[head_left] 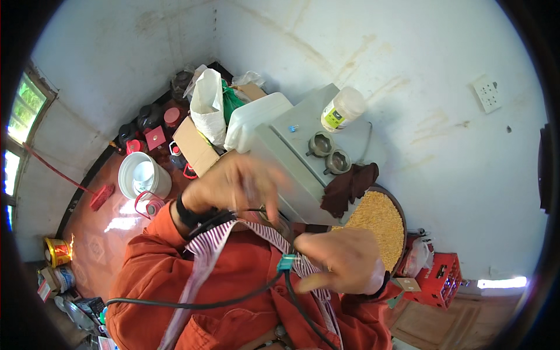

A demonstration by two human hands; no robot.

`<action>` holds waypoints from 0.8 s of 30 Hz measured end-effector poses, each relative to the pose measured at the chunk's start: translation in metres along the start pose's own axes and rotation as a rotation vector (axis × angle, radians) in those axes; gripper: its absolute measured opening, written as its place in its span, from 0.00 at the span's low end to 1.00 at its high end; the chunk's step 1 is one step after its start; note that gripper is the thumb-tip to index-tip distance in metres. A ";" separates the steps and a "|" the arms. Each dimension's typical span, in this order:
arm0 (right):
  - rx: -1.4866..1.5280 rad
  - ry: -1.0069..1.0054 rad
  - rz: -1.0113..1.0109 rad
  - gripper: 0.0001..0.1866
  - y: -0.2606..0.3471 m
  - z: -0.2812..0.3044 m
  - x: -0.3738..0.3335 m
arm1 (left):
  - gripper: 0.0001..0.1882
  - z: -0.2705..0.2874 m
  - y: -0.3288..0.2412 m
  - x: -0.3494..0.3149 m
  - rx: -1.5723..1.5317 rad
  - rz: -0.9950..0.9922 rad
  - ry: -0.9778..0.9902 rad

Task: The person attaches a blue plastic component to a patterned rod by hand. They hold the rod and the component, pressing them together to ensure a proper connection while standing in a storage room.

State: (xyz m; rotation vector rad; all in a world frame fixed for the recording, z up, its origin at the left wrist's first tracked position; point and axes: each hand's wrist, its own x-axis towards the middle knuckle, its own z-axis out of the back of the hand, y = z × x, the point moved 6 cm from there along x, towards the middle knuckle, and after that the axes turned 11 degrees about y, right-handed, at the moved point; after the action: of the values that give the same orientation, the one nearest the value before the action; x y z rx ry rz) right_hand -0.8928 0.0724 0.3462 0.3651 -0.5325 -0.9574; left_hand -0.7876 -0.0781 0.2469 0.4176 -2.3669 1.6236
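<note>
My left hand, a dark band at its wrist, is raised in front of my chest. Motion smears its fingers, so I cannot see whether they hold anything. Lower and to the right, my right hand has its thumb and a finger spread apart, with nothing visible gripped between them. Just left of it, a teal clip sits on a black cable that loops across my red-orange clothing. A striped strap hangs around my neck and passes behind the right hand.
Ahead stands a grey box-shaped appliance bearing a white-lidded jar, two metal cups and a dark brown cloth. A basin of yellow grain and a red crate are right. Left are a white bucket and an open carton.
</note>
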 end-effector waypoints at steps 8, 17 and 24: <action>0.357 -0.831 -0.929 0.19 -0.131 -0.023 -0.183 | 0.22 0.221 0.028 -0.168 0.376 0.185 -1.157; 0.732 -1.301 -1.145 0.22 -0.187 -0.095 -0.347 | 0.23 0.323 0.036 -0.269 0.267 0.111 -1.507; 0.902 -1.634 -0.921 0.17 -0.241 -0.087 -0.338 | 0.25 0.355 0.087 -0.249 0.073 -0.008 -1.558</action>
State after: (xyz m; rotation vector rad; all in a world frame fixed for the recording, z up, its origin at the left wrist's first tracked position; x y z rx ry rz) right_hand -1.1615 0.2357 0.0612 0.5911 -2.4824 -1.7780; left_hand -0.6006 -0.3560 -0.0424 2.3732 -3.0533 1.5263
